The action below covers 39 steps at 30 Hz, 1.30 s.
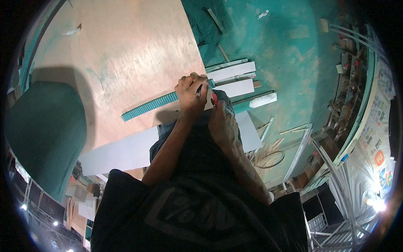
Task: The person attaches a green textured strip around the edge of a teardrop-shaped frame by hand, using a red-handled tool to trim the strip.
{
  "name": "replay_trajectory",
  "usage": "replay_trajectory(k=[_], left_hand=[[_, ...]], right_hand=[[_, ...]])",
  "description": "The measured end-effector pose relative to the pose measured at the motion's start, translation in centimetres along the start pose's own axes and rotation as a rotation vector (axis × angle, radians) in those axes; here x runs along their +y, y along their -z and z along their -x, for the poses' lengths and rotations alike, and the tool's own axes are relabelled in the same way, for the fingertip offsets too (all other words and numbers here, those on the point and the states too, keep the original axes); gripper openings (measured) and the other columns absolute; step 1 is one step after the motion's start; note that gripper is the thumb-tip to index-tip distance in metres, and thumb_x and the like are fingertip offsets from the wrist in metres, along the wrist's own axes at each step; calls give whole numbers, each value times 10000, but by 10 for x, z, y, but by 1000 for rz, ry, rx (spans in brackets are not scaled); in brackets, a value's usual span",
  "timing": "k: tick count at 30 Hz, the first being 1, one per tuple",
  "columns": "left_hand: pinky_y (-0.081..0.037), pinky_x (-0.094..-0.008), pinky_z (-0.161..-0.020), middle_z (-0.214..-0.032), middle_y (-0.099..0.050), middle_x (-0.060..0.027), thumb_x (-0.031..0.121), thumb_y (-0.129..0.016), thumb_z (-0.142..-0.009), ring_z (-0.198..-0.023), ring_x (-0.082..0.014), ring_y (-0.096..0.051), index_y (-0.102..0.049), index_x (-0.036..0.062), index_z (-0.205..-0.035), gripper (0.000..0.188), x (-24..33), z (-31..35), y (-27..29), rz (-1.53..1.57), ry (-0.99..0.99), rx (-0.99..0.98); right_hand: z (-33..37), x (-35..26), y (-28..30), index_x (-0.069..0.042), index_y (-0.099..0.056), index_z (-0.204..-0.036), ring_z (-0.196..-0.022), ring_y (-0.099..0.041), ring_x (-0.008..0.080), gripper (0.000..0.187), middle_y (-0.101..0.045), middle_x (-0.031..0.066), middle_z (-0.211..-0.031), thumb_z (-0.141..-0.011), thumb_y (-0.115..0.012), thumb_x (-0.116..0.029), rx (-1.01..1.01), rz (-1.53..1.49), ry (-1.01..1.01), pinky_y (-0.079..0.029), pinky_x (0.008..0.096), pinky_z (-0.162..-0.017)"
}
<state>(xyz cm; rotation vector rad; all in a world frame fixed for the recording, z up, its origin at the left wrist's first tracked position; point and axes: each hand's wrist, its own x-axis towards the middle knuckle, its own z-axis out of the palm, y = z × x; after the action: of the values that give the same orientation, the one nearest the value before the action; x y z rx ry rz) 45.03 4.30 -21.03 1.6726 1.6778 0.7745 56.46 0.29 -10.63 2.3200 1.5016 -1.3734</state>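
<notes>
A long teal strip (149, 106) with close crosswise ribs lies at a slant on a pale plywood board (126, 50). My left hand (193, 92) is closed around its right part, near the board's edge. A short teal end shows just past my fingers. Right beside it, my right hand (221, 119) is closed on a small tool with a red and black handle (215, 99). The tool's working end sits up against my left fingers and is mostly hidden, so its exact kind cannot be made out.
White-faced boards (237, 77) are stacked right of the plywood, over a green-stained floor (289, 80). A large dark green curved panel (46, 134) stands at the left. Wood scraps and a hoop (270, 159) lie at lower right. Cluttered shelves (346, 71) line the far right.
</notes>
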Motion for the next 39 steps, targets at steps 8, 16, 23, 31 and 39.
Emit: replay_trajectory(k=[8, 16, 23, 31, 39], left_hand=[[-407, -430, -901, -1048, -688, -31, 84, -766, -865, -1027, -262, -594, -757, 118, -1020, 158, -2, 1, 1, 18, 21, -41], [-401, -440, -873, -1023, -645, -18, 123, -760, -856, -994, -263, -566, -742, 131, -1005, 151, 2, -1, 1, 16, -4, -3], [-401, -433, -907, -1053, -689, -31, 84, -766, -868, -1029, -254, -590, -745, 106, -1008, 143, 3, 1, 2, 34, 10, -21], [-393, -436, -906, -1045, -650, -5, 106, -758, -862, -1012, -258, -567, -748, 138, -1044, 186, 2, 1, 0, 6, 8, -8], [-390, -450, -886, -1049, -634, -13, 120, -725, -867, -1011, -264, -555, -735, 146, -1075, 209, 2, 2, 2, -13, -10, -31]], right_hand=[[0, -6, 4, -24, -468, -1151, -785, -641, 578, 194, -665, 358, -848, -1062, -474, -196, -61, -37, -77, -465, 694, -687], [-2, 7, -1, -32, -435, -1138, -652, -696, 491, 185, -685, 287, -715, -1087, -445, -209, 50, 20, 94, -516, 619, -541], [-1, 3, 2, -16, -437, -1130, -648, -691, 503, 196, -682, 293, -713, -1089, -444, -208, 28, 38, 79, -517, 625, -547], [-9, -4, 10, 6, -452, -1137, -730, -692, 544, 219, -675, 349, -760, -1057, -477, -197, -49, 18, 42, -532, 664, -657], [-18, 8, 7, 46, -515, -1182, -907, -655, 560, 254, -658, 353, -949, -1034, -488, -158, -37, -31, 65, -512, 647, -795]])
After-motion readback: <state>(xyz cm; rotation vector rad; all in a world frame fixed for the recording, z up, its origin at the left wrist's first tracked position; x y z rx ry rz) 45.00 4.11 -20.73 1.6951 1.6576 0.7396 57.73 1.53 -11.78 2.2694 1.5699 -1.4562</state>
